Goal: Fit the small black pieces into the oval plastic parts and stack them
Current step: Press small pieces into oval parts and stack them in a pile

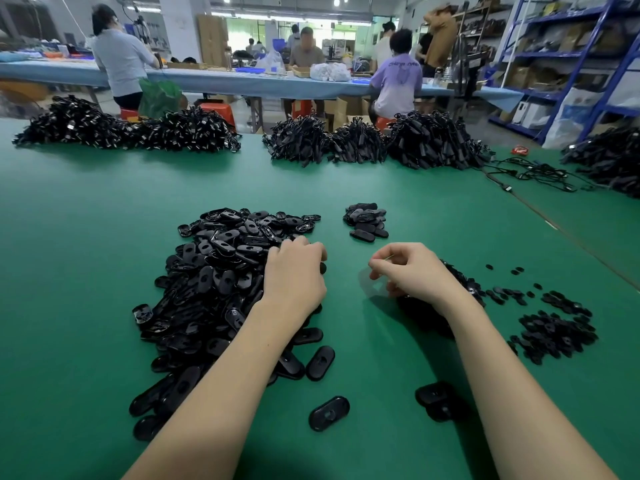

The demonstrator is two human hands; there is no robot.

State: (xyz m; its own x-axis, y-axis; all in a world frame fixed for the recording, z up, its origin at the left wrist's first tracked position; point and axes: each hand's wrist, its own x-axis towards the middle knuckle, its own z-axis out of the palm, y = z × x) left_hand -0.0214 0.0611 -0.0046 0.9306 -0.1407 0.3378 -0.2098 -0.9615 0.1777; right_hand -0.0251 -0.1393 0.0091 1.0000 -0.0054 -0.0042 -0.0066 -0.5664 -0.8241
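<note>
Loose oval plastic part (328,413) on table (86,237). Left hand (294,271) grasps in the oval pile (214,271); right hand (408,271) pinches, contents unclear. Risk: a hasty grab could scatter the pile.

Sitting at green table (86,209). Heaps of black cable bundles (429,143) lying along its far edge, loose cables (530,173) trailing right, small red item (520,150) beside them. People sitting at long blue bench (221,81) beyond, on red stools (216,109). Blue shelving (561,53) standing right, holding boxes.
</note>
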